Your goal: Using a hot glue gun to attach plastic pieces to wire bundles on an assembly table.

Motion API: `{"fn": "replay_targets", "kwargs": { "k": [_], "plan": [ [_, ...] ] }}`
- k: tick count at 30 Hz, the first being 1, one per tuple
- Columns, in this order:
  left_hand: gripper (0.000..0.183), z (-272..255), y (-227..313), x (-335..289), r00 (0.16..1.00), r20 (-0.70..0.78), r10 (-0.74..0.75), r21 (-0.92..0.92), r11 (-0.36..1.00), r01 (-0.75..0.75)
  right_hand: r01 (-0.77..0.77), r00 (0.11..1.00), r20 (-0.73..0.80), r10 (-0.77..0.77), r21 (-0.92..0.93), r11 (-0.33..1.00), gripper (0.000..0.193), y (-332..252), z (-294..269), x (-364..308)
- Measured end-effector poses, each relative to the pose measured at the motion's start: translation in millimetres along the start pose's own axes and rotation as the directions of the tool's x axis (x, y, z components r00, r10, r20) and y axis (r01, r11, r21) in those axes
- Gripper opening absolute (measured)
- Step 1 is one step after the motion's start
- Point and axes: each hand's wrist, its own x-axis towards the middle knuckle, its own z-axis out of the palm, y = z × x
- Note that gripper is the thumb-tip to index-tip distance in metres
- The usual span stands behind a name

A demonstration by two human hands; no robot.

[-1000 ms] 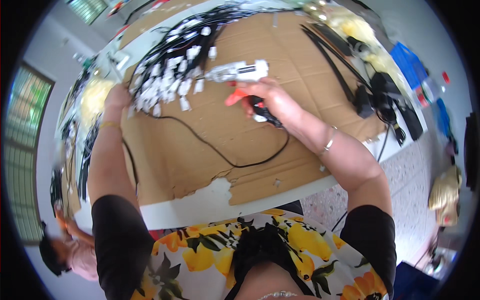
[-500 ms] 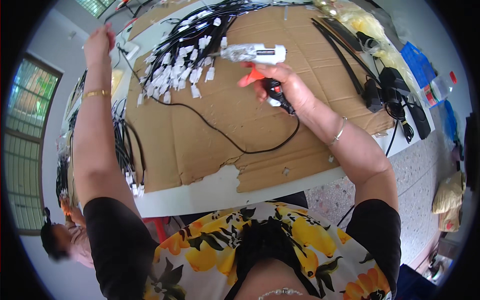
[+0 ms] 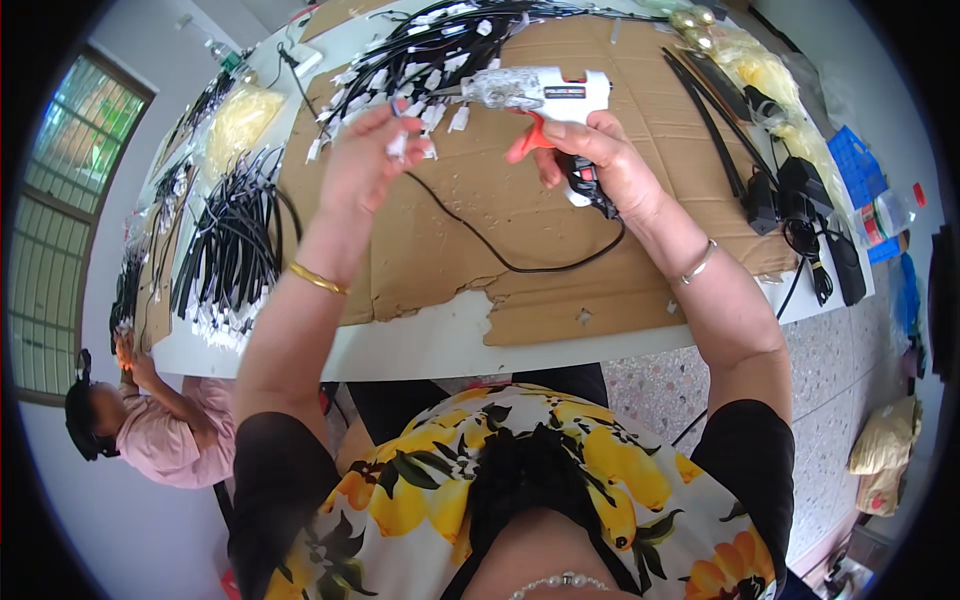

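Observation:
My right hand (image 3: pixel 618 165) is wrapped round a hot glue gun (image 3: pixel 535 90) with a white and clear body and an orange trigger, its nozzle pointing left. The thumb and fingers of my left hand (image 3: pixel 368 160) are closed on a small white plug connector (image 3: pixel 398 144), just left of and below the nozzle tip. Whether a wire hangs from it is hidden by the hand. Behind both hands lies a heap of black cables (image 3: pixel 425 45) with white connector ends. The gun's black cord (image 3: pixel 490 258) loops across the cardboard (image 3: pixel 440 230).
Another bundle of black cables (image 3: pixel 235 235) lies left, by a yellowish plastic bag (image 3: pixel 240 120). Black power adapters (image 3: pixel 800 185), a blue basket (image 3: pixel 855 165) and a plastic bottle (image 3: pixel 890 215) are at the right. A person in pink (image 3: pixel 175 435) works at the far left.
My left hand has come back from the far left to near the glue gun's nozzle, now pinching a white connector. The gun has shifted slightly right within the view, still in my right hand.

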Motion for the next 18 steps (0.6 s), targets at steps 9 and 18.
{"fn": "replay_targets", "kwargs": {
  "k": [9,18],
  "plan": [
    [0.031,14,-31,-55,0.981,0.168,-0.101,-0.231,0.963,0.138,0.019,1.0,0.017,-0.017,-0.07,0.997,0.036,-1,6,-1],
    [0.035,3,-26,-73,0.943,0.332,0.024,-0.063,0.998,-0.003,-0.017,1.0,0.023,0.022,-0.174,0.985,0.038,-9,23,1]
  ]
}}
